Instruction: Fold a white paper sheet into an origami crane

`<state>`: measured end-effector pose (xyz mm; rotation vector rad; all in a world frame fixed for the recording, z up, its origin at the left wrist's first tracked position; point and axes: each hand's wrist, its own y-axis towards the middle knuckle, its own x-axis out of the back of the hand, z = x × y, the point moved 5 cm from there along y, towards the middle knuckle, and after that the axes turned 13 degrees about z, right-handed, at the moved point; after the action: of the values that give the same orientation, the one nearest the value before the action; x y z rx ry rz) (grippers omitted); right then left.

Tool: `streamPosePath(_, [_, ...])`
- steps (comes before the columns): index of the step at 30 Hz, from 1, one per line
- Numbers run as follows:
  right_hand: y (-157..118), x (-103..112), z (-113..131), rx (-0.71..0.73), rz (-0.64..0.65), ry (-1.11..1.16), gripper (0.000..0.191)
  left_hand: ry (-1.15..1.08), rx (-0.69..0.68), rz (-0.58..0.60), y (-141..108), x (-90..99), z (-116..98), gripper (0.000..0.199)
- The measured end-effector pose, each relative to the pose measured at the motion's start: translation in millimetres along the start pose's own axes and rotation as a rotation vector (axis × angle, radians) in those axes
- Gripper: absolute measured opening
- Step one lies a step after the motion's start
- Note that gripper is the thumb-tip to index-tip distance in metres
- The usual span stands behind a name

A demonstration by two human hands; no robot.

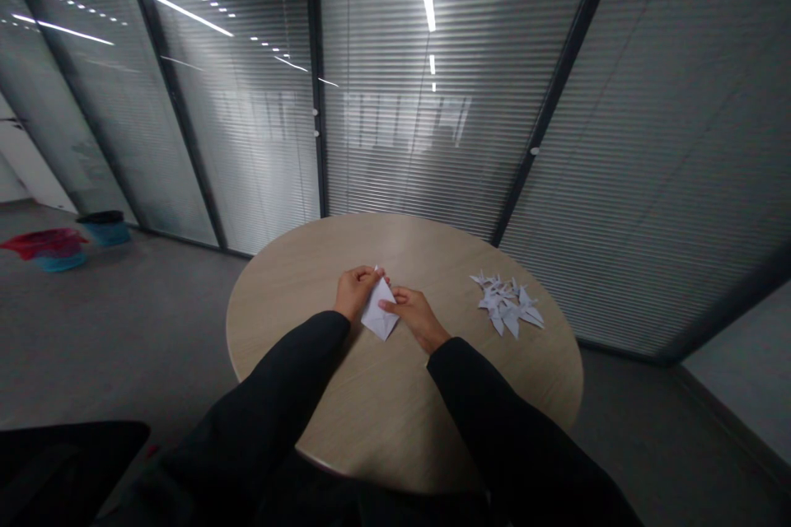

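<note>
A folded sheet of white paper (380, 316), narrow and kite-like with crease lines, is between my two hands over the middle of the round table. My left hand (358, 289) pinches it near its pointed far end. On its right edge, my right hand (415, 311) grips it with the thumb lying on top and the fingers partly hidden behind. To the right of my hands lies a pile of folded white paper cranes (507, 303), apart from both hands.
The round wooden table (278, 280) stands close to a glass partition with blinds (408, 140). On the floor at left are a blue bin with a red bag (46, 245) and a blue bin with a dark liner (105, 227). A dark object (67, 461) sits at the lower left.
</note>
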<state>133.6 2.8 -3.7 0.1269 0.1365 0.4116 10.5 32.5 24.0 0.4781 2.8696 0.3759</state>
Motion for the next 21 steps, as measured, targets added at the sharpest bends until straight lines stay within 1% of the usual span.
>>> streamPosePath(5, [-1.5,-3.6,1.5,-0.040,0.016,0.002,0.042,0.033,-0.020,-0.046,0.3,3.1,-1.3,0.042])
streamPosePath(9, [-1.3,-4.0,2.3,-0.068,-0.001,0.003,0.043,0.051,-0.015,-0.056,1.6,5.5,-0.5,0.041])
streamPosePath(14, [-1.7,-4.2,3.5,-0.073,0.006,0.012,0.045,0.038,-0.005,-0.085,3.3,8.6,1.1,0.041])
streamPosePath(18, [-3.7,-2.8,3.0,-0.086,-0.008,0.007,0.045,-0.031,0.030,-0.062,3.6,8.5,1.1,0.042])
streamPosePath(21, [-3.9,-0.7,0.6,-0.092,-0.007,0.010,0.045,-0.059,0.048,-0.040,4.2,9.4,0.5,0.047])
